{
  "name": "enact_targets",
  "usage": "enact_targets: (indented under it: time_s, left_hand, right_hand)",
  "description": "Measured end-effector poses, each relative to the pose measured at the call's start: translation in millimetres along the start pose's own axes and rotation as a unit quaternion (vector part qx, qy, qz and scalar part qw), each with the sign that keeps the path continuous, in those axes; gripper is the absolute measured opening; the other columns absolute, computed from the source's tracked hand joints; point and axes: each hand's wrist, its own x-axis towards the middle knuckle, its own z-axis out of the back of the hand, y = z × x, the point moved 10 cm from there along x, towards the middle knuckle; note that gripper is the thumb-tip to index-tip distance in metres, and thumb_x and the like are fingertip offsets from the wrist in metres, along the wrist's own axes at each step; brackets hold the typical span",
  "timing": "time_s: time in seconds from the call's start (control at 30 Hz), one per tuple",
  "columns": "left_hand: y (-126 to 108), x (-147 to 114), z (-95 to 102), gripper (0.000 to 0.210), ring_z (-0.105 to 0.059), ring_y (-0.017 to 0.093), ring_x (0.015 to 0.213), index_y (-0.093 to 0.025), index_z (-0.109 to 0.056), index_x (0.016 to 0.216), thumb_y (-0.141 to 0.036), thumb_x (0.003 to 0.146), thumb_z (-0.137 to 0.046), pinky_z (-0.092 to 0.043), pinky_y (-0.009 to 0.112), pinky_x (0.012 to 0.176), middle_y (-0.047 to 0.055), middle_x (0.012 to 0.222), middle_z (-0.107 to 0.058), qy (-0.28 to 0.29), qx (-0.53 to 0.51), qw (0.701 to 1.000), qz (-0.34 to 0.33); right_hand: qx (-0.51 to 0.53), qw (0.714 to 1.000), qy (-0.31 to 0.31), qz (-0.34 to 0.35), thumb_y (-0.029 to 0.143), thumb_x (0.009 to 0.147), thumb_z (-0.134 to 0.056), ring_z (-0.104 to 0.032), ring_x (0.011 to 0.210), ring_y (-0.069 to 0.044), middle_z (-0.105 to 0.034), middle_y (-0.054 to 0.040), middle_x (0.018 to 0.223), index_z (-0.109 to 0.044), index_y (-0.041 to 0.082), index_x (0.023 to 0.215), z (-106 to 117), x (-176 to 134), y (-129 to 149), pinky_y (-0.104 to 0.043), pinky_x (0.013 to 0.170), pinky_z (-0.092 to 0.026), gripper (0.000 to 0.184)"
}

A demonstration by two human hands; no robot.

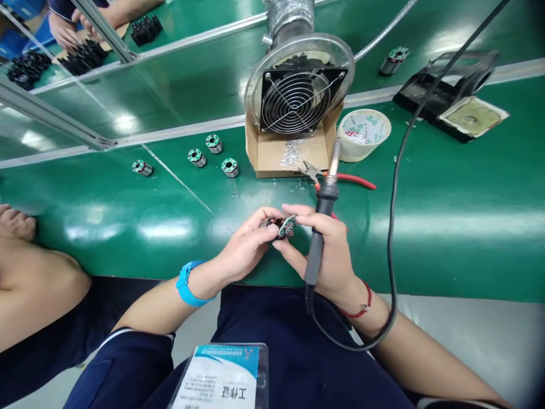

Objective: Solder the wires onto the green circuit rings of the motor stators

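Note:
My left hand (251, 241) grips a small motor stator with copper windings (275, 222). On the stator's near end sits a round green circuit board (288, 226), tilted toward my right hand (330, 250). The fingertips of that hand are at the board's edge, and a soldering iron (320, 227) lies across the same hand, its tip pointing up and away. Whether the board sits flush on the stator is hidden by my fingers. Just beyond lie red-handled side cutters (313, 170), partly behind the iron.
A fume extractor fan (296, 102) stands behind a cardboard box (272, 162) with wire clippings. Beside it are a tape roll (364, 136) and an iron stand (451, 96). Several stators (230, 167) stand left. The iron's cable (394, 227) loops right. Co-workers' hands (63, 31) show at left.

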Motion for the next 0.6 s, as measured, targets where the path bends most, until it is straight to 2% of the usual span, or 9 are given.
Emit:
enact_targets:
  time_s: [0.07,0.13,0.2,0.23,0.27,0.3,0.4,0.47,0.6]
  left_hand:
    - [-1,-3,9.2,0.032,-0.061,0.015,0.092,-0.020,-0.064,0.108,-0.043,0.088,-0.072,-0.049,0.028,0.087,0.003,0.103,-0.065,-0.004,0.050,0.998,-0.038]
    - [-14,-6,22.9,0.029,-0.061,0.018,0.102,-0.020,-0.064,0.112,-0.042,0.093,-0.066,-0.048,0.033,0.095,0.006,0.111,-0.065,-0.026,0.185,0.975,-0.120]
    - [-40,-19,38.7,0.026,-0.057,0.021,0.113,-0.020,-0.064,0.113,-0.032,0.090,-0.068,-0.044,0.036,0.101,0.007,0.117,-0.064,-0.114,0.352,0.897,-0.242]
    - [-52,-30,44.3,0.026,-0.056,0.021,0.114,-0.020,-0.064,0.113,-0.026,0.088,-0.069,-0.044,0.035,0.101,0.007,0.117,-0.064,-0.168,0.405,0.849,-0.295]
    - [-58,-40,47.9,0.027,-0.057,0.019,0.112,-0.020,-0.064,0.114,-0.021,0.088,-0.069,-0.045,0.034,0.099,0.007,0.115,-0.064,-0.206,0.426,0.818,-0.327]
    - [-58,-45,48.9,0.027,-0.059,0.017,0.106,-0.020,-0.063,0.115,-0.019,0.089,-0.068,-0.047,0.031,0.095,0.006,0.111,-0.065,-0.213,0.418,0.817,-0.336]
    - [-28,-41,34.4,0.023,-0.064,0.011,0.085,-0.019,-0.060,0.120,-0.028,0.098,-0.060,-0.053,0.025,0.078,0.004,0.098,-0.067,-0.097,0.300,0.914,-0.257]
    - [-6,-42,24.3,0.025,-0.065,0.010,0.076,-0.018,-0.060,0.118,-0.035,0.100,-0.059,-0.055,0.022,0.072,0.004,0.090,-0.068,-0.050,0.223,0.953,-0.198]
    - [23,-54,32.4,0.031,-0.063,0.008,0.060,-0.016,-0.057,0.095,-0.046,0.096,-0.065,-0.054,0.019,0.063,-0.001,0.069,-0.065,-0.092,0.147,0.977,-0.124]
  right_hand:
    - [-0.014,1.000,0.019,0.003,0.022,0.086,-0.073,-0.074,0.103,-0.020,-0.074,-0.0092,0.114,-0.050,0.024,0.121,-7,3,2,-0.039,0.087,-0.063,0.042]
    - [-0.018,0.999,0.034,-0.004,0.021,0.087,-0.071,-0.073,0.104,-0.020,-0.074,-0.0087,0.117,-0.049,0.025,0.122,-10,2,1,-0.038,0.088,-0.062,0.042]
    - [-0.013,0.998,0.063,-0.021,0.021,0.088,-0.070,-0.072,0.104,-0.020,-0.072,-0.0085,0.122,-0.048,0.025,0.124,-13,1,-5,-0.038,0.089,-0.061,0.043]
    - [-0.013,0.996,0.085,-0.024,0.020,0.088,-0.069,-0.072,0.103,-0.019,-0.072,-0.0083,0.124,-0.048,0.025,0.125,-16,-1,-7,-0.038,0.088,-0.061,0.042]
    - [-0.016,0.994,0.108,-0.022,0.020,0.088,-0.067,-0.071,0.101,-0.019,-0.072,-0.0081,0.124,-0.048,0.025,0.125,-19,-2,-9,-0.037,0.086,-0.061,0.042]
    - [-0.021,0.991,0.133,-0.016,0.019,0.089,-0.066,-0.071,0.100,-0.019,-0.072,-0.0081,0.124,-0.048,0.024,0.126,-22,-3,-10,-0.036,0.084,-0.061,0.042]
    - [-0.026,0.979,0.199,0.021,0.019,0.089,-0.063,-0.069,0.101,-0.020,-0.071,-0.0089,0.127,-0.047,0.024,0.132,-32,-9,-8,-0.037,0.085,-0.060,0.046]
    - [-0.021,0.969,0.240,0.045,0.019,0.090,-0.062,-0.069,0.101,-0.021,-0.069,-0.0095,0.130,-0.044,0.023,0.135,-40,-13,-4,-0.038,0.086,-0.059,0.049]
    - [-0.021,0.944,0.318,0.086,0.017,0.090,-0.059,-0.064,0.091,-0.020,-0.072,-0.0106,0.118,-0.045,0.020,0.135,-55,-25,7,-0.037,0.080,-0.057,0.046]
